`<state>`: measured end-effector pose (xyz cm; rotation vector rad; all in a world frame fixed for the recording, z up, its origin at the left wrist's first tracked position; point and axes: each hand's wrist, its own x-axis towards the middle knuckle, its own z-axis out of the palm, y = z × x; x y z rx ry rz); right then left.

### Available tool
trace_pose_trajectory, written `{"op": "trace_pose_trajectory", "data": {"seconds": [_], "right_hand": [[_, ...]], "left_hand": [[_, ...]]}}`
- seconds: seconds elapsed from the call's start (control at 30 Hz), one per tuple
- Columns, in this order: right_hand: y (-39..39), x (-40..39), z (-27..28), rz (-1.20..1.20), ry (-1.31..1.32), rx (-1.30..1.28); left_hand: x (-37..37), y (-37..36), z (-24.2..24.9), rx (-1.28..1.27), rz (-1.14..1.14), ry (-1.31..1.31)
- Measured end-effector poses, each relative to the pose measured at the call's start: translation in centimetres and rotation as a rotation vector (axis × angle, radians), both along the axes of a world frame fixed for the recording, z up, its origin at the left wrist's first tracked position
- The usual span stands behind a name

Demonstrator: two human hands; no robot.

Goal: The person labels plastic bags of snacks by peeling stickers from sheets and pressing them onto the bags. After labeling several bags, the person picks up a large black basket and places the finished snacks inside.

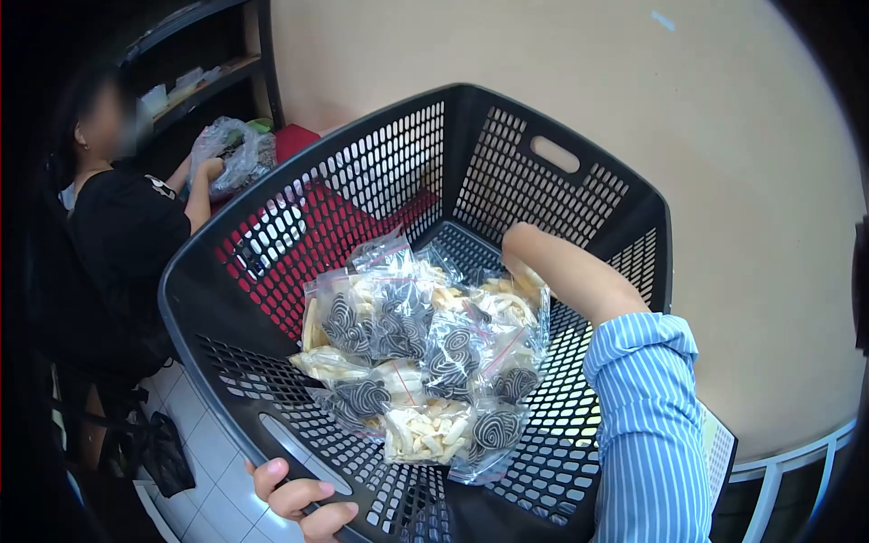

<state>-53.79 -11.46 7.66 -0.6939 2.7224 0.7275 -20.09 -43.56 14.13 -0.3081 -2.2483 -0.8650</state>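
A large black plastic basket (462, 98) with perforated walls fills the middle of the view. My left hand (303, 502) is curled round its near rim at the handle slot. Inside lies a pile of clear zip bags; some hold dark, white-swirled pieces (451, 362), others pale yellow strips (425, 434). My right hand (525, 262) reaches into the basket at the far right side of the pile, beside a bag of pale pieces (509, 308). Its fingers are mostly hidden, so I cannot tell what they hold.
At the left a person in black (118, 262) handles a clear plastic bag (237, 158) near a red surface (294, 140). A dark shelf (204, 90) stands behind. A beige wall (742, 226) rises at the right, above a pale metal rail (783, 460).
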Motion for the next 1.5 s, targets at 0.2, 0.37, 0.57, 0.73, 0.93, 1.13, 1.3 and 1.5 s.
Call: {"op": "trace_pose_trajectory", "data": {"seconds": [0.2, 0.37, 0.57, 0.73, 0.93, 1.13, 1.3, 1.5], "right_hand": [[-1.5, -3.3, 1.4, -0.059, 0.207, -0.086], [-5.6, -4.5, 4.1, -0.063, 0.144, -0.195], [-0.7, -2.5, 0.9, -0.384, 0.457, -0.451], [1.1, -0.7, -3.2, -0.681, -0.272, -0.025], [-1.2, -1.2, -5.1, -0.320, -0.596, 0.192], [0.9, -3.6, -10.9, -0.216, -0.800, 0.251], [2.1, -3.7, -11.9, -0.217, -0.822, 0.231], [2.3, -4.0, -12.4, -0.164, -0.762, 0.214]], "left_hand": [[-0.1, -1.8, -1.3, -0.135, -0.016, 0.062], [-0.4, -1.5, -0.9, -0.158, -0.059, 0.084], [-0.4, -1.6, -0.7, -0.185, -0.100, 0.090], [-0.3, -2.6, -0.2, -0.246, -0.142, 0.074], [-3.8, 0.3, -0.6, -0.128, -0.257, 0.535], [-1.9, 0.5, 0.6, -0.111, -0.178, 0.262], [-3.0, 0.6, 0.0, -0.076, -0.179, 0.406], [-1.7, -0.6, -0.3, -0.142, -0.169, 0.265]]}}
